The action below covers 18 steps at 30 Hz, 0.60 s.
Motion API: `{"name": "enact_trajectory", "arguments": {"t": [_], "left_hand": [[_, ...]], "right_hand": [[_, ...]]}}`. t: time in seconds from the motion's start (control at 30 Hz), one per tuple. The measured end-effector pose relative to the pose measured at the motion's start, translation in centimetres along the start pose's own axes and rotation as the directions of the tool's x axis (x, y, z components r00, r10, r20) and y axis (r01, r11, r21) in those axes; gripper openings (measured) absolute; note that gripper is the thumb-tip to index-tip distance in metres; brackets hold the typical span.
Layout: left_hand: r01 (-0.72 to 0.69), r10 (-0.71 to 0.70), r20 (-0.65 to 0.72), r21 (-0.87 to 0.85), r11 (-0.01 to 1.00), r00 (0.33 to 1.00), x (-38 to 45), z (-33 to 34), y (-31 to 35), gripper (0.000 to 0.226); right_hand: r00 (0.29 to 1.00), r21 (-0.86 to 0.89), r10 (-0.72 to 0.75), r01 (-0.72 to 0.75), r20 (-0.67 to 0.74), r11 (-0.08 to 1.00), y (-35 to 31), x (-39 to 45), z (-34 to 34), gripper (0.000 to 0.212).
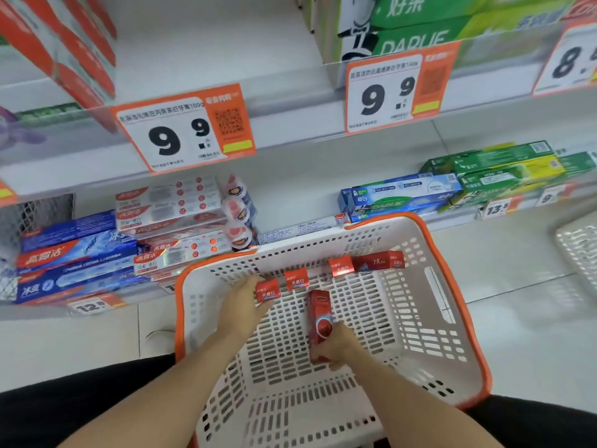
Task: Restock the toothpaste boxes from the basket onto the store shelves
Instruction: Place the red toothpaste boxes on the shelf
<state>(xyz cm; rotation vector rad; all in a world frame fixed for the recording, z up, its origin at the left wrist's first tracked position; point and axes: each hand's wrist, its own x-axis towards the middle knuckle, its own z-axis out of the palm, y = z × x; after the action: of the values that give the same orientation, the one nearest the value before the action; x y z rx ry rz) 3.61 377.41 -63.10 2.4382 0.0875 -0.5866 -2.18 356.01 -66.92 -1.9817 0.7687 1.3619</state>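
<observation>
On the lower shelf (pixel 290 176) at far left lie blue toothpaste boxes (pixel 74 263), stacked flat with their long axes running left to right, and just right of them a stack of white-and-red boxes (pixel 174 215) lying the same way. Above hangs a 9.9 price tag (pixel 184 127) on the upper shelf's edge.

The white basket (pixel 452 318) with an orange rim stands on the pale tiled floor (pixel 533 286), its far rim close under the lower shelf. Inside, the left hand (pixel 245 302) curls round the end of a red toothpaste box (pixel 267 291) that stands against the far wall, end face up. Beside it two more red boxes (pixel 297 279) stand likewise along that wall, and a fourth (pixel 378 260) lies sideways at the right. The right hand (pixel 339 347) grips the near end of another red carton (pixel 319 324), its long axis pointing away from the person toward the shelf.

The basket's near half and right side hold nothing. Farther right, blue Darlie boxes (pixel 400 197) and green boxes (pixel 504 169) lie lengthwise on the shelf, with bare shelf between them and the white-and-red stack. A second basket's corner (pixel 578 247) shows at the right edge.
</observation>
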Motion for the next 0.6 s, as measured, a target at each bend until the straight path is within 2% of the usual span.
{"name": "enact_trajectory", "arguments": {"t": [0.07, 0.2, 0.27, 0.33, 0.4, 0.47, 0.53, 0.6], "left_hand": [[0.016, -0.016, 0.033, -0.012, 1.0, 0.999, -0.1, -0.2, -0.2, 0.045], [0.049, -0.041, 0.121, -0.061, 0.997, 0.992, -1.5, -1.8, 1.2, 0.042], [0.08, -0.059, 0.146, -0.14, 0.987, 0.988, -2.7, -3.1, 2.1, 0.036], [0.114, -0.06, 0.191, -0.283, 0.952, 0.98, -4.0, -4.9, 3.3, 0.04], [0.132, -0.033, 0.206, -0.489, 0.862, 0.978, -5.3, -7.3, 5.0, 0.047], [0.142, -0.026, 0.176, -0.689, 0.71, 0.984, -6.7, -9.8, 7.9, 0.05], [0.137, -0.018, 0.154, -0.817, 0.56, 0.988, -8.2, -12.2, 11.3, 0.043], [0.129, 0.0, 0.143, -0.893, 0.431, 0.99, -9.2, -14.5, 14.3, 0.043]], "right_hand": [[0.992, -0.04, 0.006, -0.001, 0.123, 0.999, -1.2, -1.9, -1.7, 0.05], [0.97, -0.206, -0.025, 0.077, 0.243, 0.976, -3.3, -6.7, -5.9, 0.053], [0.957, -0.273, -0.033, 0.116, 0.289, 0.955, -4.4, -9.9, -8.5, 0.051], [0.946, -0.293, -0.081, 0.177, 0.314, 0.94, -5.5, -13.8, -11.4, 0.034], [0.943, -0.325, -0.181, 0.27, 0.281, 0.906, -6.1, -18.4, -14.4, 0.02], [0.936, -0.376, -0.295, 0.348, 0.191, 0.859, -6.1, -22.4, -16.7, 0.032], [0.904, -0.293, -0.389, 0.426, 0.18, 0.856, -5.8, -25.8, -18.1, 0.034], [0.85, -0.155, -0.495, 0.521, 0.178, 0.839, -5.5, -28.2, -18.6, 0.027]]}}
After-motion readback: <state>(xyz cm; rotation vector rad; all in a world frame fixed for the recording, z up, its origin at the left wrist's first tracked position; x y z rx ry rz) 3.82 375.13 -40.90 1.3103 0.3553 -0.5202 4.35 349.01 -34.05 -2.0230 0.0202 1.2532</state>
